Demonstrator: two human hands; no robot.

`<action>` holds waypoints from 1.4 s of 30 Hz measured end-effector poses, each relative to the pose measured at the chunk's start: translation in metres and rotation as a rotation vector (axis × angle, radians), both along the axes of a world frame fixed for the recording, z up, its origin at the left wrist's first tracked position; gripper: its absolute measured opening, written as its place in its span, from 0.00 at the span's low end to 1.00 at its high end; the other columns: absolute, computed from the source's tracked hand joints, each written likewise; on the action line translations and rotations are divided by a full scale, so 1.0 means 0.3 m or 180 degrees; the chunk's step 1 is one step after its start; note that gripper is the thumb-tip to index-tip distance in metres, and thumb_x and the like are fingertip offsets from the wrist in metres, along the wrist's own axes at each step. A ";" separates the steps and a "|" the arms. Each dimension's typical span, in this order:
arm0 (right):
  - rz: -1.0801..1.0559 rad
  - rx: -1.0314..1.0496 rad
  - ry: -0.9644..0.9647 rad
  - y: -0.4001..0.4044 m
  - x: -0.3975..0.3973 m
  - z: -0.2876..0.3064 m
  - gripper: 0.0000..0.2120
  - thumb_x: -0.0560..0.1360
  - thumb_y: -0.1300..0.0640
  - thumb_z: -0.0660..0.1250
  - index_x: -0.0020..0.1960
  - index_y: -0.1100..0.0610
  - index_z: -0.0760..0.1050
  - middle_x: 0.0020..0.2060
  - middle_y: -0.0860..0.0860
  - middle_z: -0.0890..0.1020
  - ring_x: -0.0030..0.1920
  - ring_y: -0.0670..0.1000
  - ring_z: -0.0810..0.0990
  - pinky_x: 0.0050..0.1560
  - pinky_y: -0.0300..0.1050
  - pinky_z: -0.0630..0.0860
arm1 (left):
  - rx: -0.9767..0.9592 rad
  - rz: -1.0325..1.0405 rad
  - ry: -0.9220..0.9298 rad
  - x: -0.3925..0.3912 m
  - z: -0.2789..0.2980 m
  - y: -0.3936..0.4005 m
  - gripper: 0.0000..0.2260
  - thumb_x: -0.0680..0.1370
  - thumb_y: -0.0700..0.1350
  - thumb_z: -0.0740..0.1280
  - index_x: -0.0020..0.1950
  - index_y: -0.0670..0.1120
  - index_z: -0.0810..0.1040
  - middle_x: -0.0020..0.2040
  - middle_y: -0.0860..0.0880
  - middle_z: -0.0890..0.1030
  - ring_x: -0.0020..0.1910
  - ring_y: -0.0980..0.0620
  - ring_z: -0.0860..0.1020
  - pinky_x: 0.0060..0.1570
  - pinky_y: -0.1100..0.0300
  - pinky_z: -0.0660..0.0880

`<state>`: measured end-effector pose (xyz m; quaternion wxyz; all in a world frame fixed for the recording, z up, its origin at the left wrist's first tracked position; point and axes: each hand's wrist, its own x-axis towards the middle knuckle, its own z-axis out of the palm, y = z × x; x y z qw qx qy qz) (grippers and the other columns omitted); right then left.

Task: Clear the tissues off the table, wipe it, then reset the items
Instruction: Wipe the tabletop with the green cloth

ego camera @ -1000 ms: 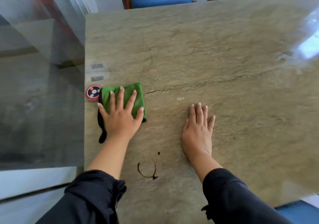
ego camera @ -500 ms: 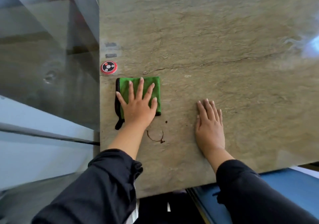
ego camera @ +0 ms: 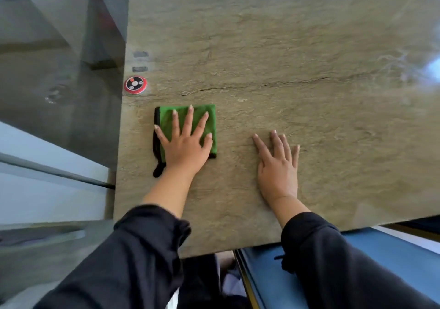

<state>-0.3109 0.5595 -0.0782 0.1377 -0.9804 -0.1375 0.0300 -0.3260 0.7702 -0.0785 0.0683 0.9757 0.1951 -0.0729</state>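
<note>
Your left hand [ego camera: 184, 145] presses flat, fingers spread, on the green cloth [ego camera: 209, 123] near the tabletop's [ego camera: 285, 46] left edge. Your right hand [ego camera: 277, 165] lies flat on the tabletop, holding nothing.

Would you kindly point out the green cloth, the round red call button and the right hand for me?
green cloth [ego camera: 207, 120]: head view, on the bare upper right part of the cloth.
round red call button [ego camera: 135, 84]: head view, on its dark centre.
right hand [ego camera: 278, 168]: head view, on the back of the hand.
</note>
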 end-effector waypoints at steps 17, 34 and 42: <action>0.0056 0.0176 0.0619 -0.017 0.030 0.034 0.28 0.81 0.62 0.51 0.77 0.47 0.50 0.78 0.51 0.48 0.77 0.52 0.40 0.75 0.56 0.36 | -0.0092 0.0304 0.0095 -0.097 0.013 -0.047 0.24 0.78 0.63 0.43 0.74 0.67 0.43 0.78 0.57 0.39 0.77 0.46 0.37 0.67 0.28 0.37; -0.0387 -0.0233 0.0910 0.062 -0.016 0.073 0.35 0.76 0.70 0.51 0.77 0.46 0.48 0.78 0.49 0.44 0.77 0.53 0.38 0.74 0.63 0.36 | -0.0055 0.0552 0.0048 -0.404 0.007 -0.014 0.24 0.78 0.63 0.43 0.74 0.67 0.42 0.78 0.57 0.38 0.77 0.45 0.37 0.67 0.28 0.38; -0.0032 -0.0321 0.1184 0.057 -0.080 0.128 0.37 0.74 0.72 0.51 0.77 0.47 0.50 0.78 0.50 0.45 0.77 0.56 0.39 0.74 0.64 0.41 | 0.0046 0.0031 -0.0241 -0.628 -0.009 -0.256 0.25 0.78 0.61 0.43 0.76 0.64 0.45 0.79 0.54 0.45 0.77 0.44 0.41 0.67 0.27 0.41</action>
